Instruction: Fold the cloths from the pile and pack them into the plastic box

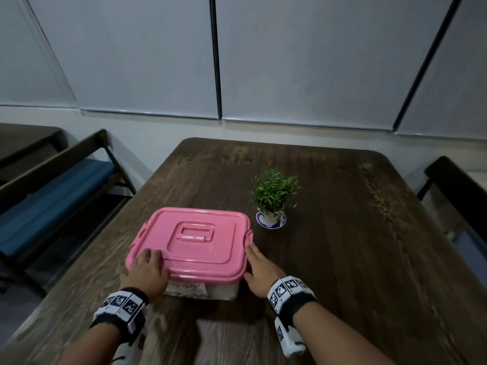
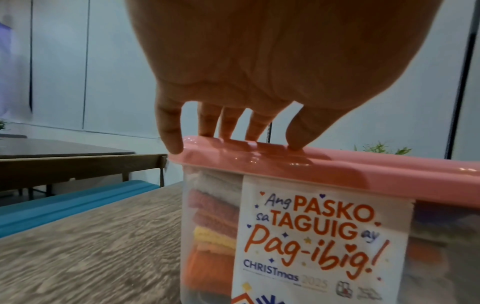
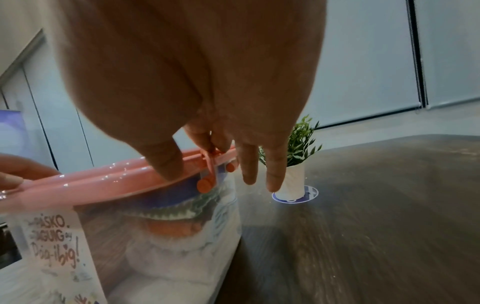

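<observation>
- The left hand (image 1: 147, 267) is resting on the near left corner of the pink lid (image 1: 195, 241), fingers (image 2: 168, 131) straight and slightly spread, tips pressing down on the rim, gripping nothing.
- The right hand (image 1: 259, 270) is lying flat along the right side of the box (image 1: 224, 291), fingers extended and relaxed; from the right wrist view the thumb (image 3: 166, 162) is touching the lid edge while two fingers are hanging down beside the side latch (image 3: 207, 179). Whether the other fingers are touching the latch, I cannot tell.
- The box is sitting closed on the wooden table (image 1: 342, 233), near the person's edge, lid on top.
- Folded cloths (image 2: 213, 226) are showing through the clear wall, stacked: white, dusty pink, yellow, orange.
- A label (image 2: 317, 242) on the near wall is reading "Ang PASKO sa TAGUIG ay Pag-ibig!" and below it "CHRISTmas 2025"; the small logos underneath are too blurred to read.
- Both forearms are reaching forward from the near edge, palms down, each wrist wearing a black band with black-and-white marker squares (image 1: 287, 288).
- A small potted plant (image 1: 272, 198) is standing just beyond the box's far right corner, apart from it.
- A bench with a blue cushion (image 1: 52, 196) is running along the left of the table.
</observation>
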Demonstrator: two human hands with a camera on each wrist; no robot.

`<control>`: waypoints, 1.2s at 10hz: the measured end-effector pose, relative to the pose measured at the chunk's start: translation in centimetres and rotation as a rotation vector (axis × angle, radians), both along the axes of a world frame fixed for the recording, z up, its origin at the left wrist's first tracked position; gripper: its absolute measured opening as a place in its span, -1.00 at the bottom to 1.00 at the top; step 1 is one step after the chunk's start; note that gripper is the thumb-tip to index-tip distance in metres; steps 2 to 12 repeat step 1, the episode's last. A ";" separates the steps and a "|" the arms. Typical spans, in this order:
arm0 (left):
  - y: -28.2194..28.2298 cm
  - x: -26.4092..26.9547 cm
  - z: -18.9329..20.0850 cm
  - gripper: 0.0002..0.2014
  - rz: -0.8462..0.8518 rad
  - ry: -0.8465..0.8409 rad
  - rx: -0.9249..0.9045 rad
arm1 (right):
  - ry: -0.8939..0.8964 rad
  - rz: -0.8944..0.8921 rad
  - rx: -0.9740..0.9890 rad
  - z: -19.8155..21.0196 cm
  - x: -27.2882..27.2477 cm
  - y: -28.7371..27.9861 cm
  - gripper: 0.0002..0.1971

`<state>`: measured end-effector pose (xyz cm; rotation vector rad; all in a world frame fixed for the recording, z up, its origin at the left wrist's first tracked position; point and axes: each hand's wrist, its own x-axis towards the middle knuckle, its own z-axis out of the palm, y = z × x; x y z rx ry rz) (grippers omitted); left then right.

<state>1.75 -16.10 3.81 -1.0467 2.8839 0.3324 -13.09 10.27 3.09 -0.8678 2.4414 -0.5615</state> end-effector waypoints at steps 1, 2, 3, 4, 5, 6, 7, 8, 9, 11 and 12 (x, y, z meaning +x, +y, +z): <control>3.6 0.7 -2.0 -0.50 -0.009 0.235 -0.032 | -0.062 -0.028 0.010 -2.0 1.1 2.3 -0.20; 3.6 0.7 -2.0 -0.50 -0.009 0.235 -0.032 | -0.062 -0.028 0.010 -2.0 1.1 2.3 -0.20; 3.6 0.7 -2.0 -0.50 -0.009 0.235 -0.032 | -0.062 -0.028 0.010 -2.0 1.1 2.3 -0.20; 3.6 0.7 -2.0 -0.50 -0.009 0.235 -0.032 | -0.062 -0.028 0.010 -2.0 1.1 2.3 -0.20; 3.6 0.7 -2.0 -0.50 -0.009 0.235 -0.032 | -0.062 -0.028 0.010 -2.0 1.1 2.3 -0.20; 3.6 0.7 -2.0 -0.50 -0.009 0.235 -0.032 | -0.062 -0.028 0.010 -2.0 1.1 2.3 -0.20; 3.6 0.7 -2.0 -0.50 -0.009 0.235 -0.032 | -0.062 -0.028 0.010 -2.0 1.1 2.3 -0.20; 3.6 0.7 -2.0 -0.50 -0.009 0.235 -0.032 | -0.062 -0.028 0.010 -2.0 1.1 2.3 -0.20; 3.6 0.7 -2.0 -0.50 -0.009 0.235 -0.032 | -0.062 -0.028 0.010 -2.0 1.1 2.3 -0.20; 3.6 0.7 -2.0 -0.50 -0.009 0.235 -0.032 | -0.062 -0.028 0.010 -2.0 1.1 2.3 -0.20; 3.6 0.7 -2.0 -0.50 -0.009 0.235 -0.032 | -0.062 -0.028 0.010 -2.0 1.1 2.3 -0.20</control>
